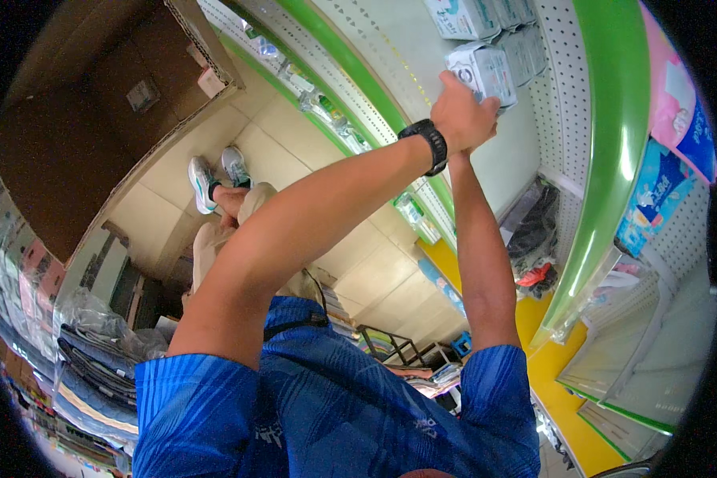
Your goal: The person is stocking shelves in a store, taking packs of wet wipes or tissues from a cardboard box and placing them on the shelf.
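Note:
My left hand [461, 113], with a black watch on its wrist, grips the near end of a white plastic-wrapped pack [484, 69] with printing on it. The pack stands on a pale shelf board [508, 155], beside a row of similar packs [520, 54]. Most of my right hand [467, 153] is hidden beneath the left one; its forearm reaches up from the lower right. What its fingers hold is out of sight.
A large open cardboard box [173, 131] stands at the upper left, with a small item [143, 95] inside. Green-edged shelving [612, 149] curves along the right, with tissue packs [657, 197] behind it. Folded textiles [95, 370] are stacked at the lower left. Dark plastic bags [535, 221] lie on the shelf.

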Demonstrator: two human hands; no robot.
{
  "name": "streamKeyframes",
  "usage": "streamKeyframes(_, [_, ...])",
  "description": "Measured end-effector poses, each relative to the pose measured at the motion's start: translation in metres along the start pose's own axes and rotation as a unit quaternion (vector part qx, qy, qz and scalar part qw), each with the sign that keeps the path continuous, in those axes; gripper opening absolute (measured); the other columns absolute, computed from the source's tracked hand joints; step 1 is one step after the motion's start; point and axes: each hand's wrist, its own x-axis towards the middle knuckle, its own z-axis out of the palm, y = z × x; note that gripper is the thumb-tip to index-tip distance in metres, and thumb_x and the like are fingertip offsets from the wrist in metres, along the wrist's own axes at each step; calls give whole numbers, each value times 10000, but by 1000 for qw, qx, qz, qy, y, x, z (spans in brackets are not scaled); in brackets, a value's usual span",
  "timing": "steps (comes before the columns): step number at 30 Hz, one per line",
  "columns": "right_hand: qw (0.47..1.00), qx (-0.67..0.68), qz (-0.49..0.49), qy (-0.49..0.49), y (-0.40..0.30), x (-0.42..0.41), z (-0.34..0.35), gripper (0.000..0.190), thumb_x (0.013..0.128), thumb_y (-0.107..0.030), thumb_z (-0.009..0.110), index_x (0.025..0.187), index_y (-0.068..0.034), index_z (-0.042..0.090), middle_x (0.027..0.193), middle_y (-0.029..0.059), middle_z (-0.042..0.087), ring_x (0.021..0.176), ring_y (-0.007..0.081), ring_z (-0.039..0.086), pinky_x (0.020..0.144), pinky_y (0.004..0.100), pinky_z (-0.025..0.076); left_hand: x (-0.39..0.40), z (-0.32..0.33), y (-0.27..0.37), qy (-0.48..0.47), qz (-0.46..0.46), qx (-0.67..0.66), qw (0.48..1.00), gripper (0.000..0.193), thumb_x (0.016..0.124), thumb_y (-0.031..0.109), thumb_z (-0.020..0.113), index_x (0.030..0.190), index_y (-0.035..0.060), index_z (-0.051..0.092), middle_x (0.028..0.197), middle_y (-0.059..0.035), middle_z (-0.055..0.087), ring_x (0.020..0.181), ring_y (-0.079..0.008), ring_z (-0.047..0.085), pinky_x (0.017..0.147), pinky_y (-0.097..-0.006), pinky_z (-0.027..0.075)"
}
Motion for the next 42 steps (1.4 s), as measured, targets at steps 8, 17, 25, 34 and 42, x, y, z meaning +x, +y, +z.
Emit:
streamKeyframes(8, [999, -44, -1, -19, -38, 9, -16, 731, 863, -488, 679, 1393, -43, 447, 1278, 172, 529, 1316, 361, 417, 991, 529, 392, 44, 11, 0, 63, 67, -1, 996, 649, 858, 353, 766, 1133, -164, 486, 1022, -363, 683, 956, -467, 707, 833, -455, 588])
streamKeyframes(17, [991, -92, 35, -91, -23, 14, -14, 523, 964, -403, 516, 1263, 25, 539, 1296, 225, 568, 1247, 413, 511, 999, 586, 413, -55, -68, -19, 17, 123, 57, 991, 484, 918, 319, 711, 1185, -65, 588, 1084, -274, 706, 1012, -400, 705, 848, -435, 572])
streamKeyframes(25, [996, -35, 71, -49, -6, 21, -14, 504, 983, -346, 484, 1283, 45, 589, 1351, 266, 574, 1272, 442, 523, 1072, 515, 386, -212, -197, -45, 51, 124, 68, 989, 344, 954, 216, 685, 1190, -26, 625, 1118, -214, 720, 993, -348, 708, 852, -422, 569])
streamKeyframes(34, [988, 130, -18, -82, -30, 1, -44, 590, 1048, -358, 471, 1462, 62, 455, 1571, 292, 370, 1446, 438, 349, 1209, 478, 254, -312, -372, 2, 211, 156, 209, 942, 220, 986, 89, 634, 1177, -6, 687, 1112, -108, 725, 1043, -161, 660, 924, -308, 516])
streamKeyframes(42, [996, -12, 13, -91, 24, -38, -72, 665, 1069, -429, 438, 1535, 40, 364, 1595, 299, 319, 1498, 438, 276, 1225, 516, 221, -136, -518, 18, 247, 194, 459, 831, 348, 988, 314, 652, 1164, 15, 674, 1053, -197, 739, 972, -348, 728, 829, -407, 577])
